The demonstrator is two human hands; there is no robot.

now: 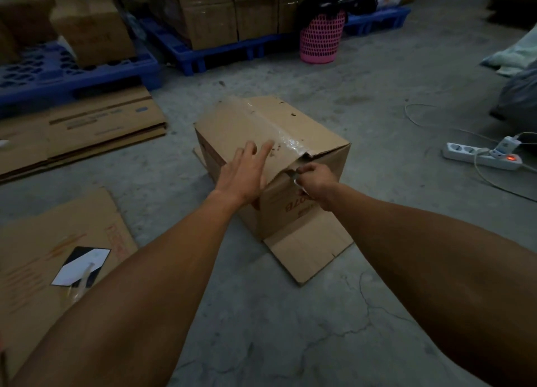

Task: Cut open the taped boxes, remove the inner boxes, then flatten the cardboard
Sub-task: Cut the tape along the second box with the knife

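A brown cardboard box stands on the concrete floor in the middle of the view, its top seam covered with clear tape. My left hand lies flat on the near part of the top, fingers spread. My right hand is closed around a small metal cutting tool at the near end of the taped seam, where the cardboard is torn. One bottom flap sticks out on the floor toward me. The tool's blade is hidden.
Flattened cardboard lies to the left, and another sheet with a black-and-white card at lower left. Blue pallets with stacked boxes and a pink basket stand behind. A power strip with cables lies at right.
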